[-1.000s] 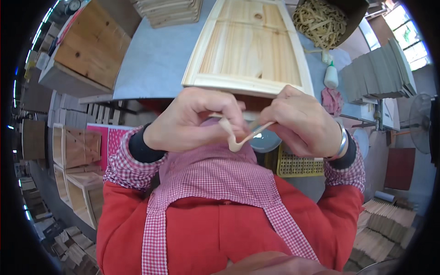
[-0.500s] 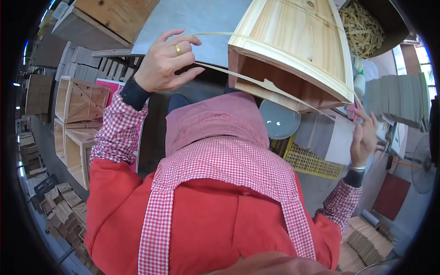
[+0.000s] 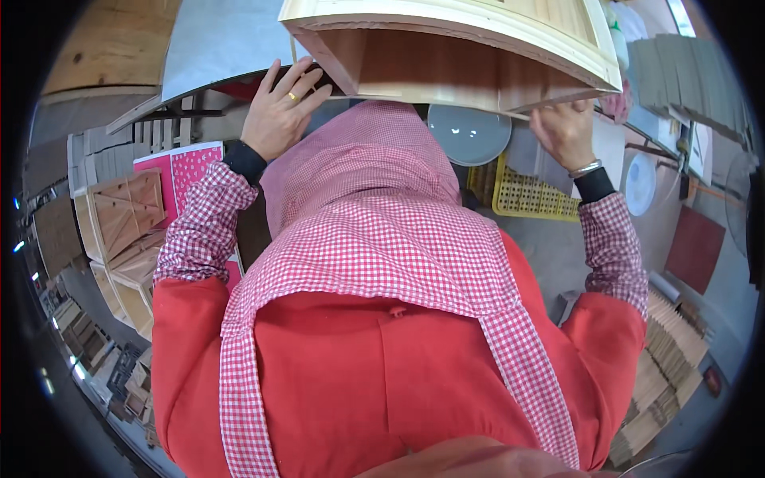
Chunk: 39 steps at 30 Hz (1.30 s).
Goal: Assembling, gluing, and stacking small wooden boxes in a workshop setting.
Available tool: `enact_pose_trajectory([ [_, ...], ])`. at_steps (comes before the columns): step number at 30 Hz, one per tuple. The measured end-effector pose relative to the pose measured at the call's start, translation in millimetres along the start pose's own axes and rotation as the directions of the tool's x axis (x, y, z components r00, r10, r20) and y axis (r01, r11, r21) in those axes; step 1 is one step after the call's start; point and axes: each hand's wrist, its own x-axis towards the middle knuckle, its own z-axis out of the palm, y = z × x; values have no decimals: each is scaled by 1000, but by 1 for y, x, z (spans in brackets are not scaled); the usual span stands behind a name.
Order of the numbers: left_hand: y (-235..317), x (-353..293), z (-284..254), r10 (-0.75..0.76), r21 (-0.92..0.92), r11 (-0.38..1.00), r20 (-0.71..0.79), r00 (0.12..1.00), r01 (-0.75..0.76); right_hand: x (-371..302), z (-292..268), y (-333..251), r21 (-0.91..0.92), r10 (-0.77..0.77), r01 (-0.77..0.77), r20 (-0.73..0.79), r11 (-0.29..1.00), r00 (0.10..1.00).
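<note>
A pale pine wooden box lies at the top of the view with its opening toward me, showing a reddish-brown inside. Along the lower rim runs a thin tan elastic band. Beneath the box's right corner, my right hand is closed round the band's end. At the left corner my left hand has its fingers stretched and spread beside the box. A short piece of the band shows above those fingers; whether it is still hooked on them is hidden.
A grey table top extends left of the box. Below its right half are a round grey basin and a yellow perforated crate. Wooden crates stand at the left, stacked boards at the right.
The band was stretched in the air between both hands; now it lies along the box's lower rim. Both hands have come in to the corners, and the box sits farther left and higher in view.
</note>
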Motion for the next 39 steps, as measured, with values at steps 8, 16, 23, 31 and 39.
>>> enact_pose_trajectory([
  [8,-6,9,11,-18,49,999,106,994,13,-10,34,23,-147,64,-53,72,988,995],
  [16,-14,-11,-26,-73,-189,981,-114,991,51,7,-42,-31,130,103,-71,-254,989,962],
  [23,-87,146,-79,-617,-920,-208,387,686,332,122,-75,57,663,612,-478,38,576,790],
  [31,-105,267,-48,-480,-881,-29,427,767,472,196,-33,96,612,455,-366,10,701,890],
  [39,-99,272,-76,-545,-838,-48,477,689,543,236,-79,82,505,640,-774,459,382,616],
])
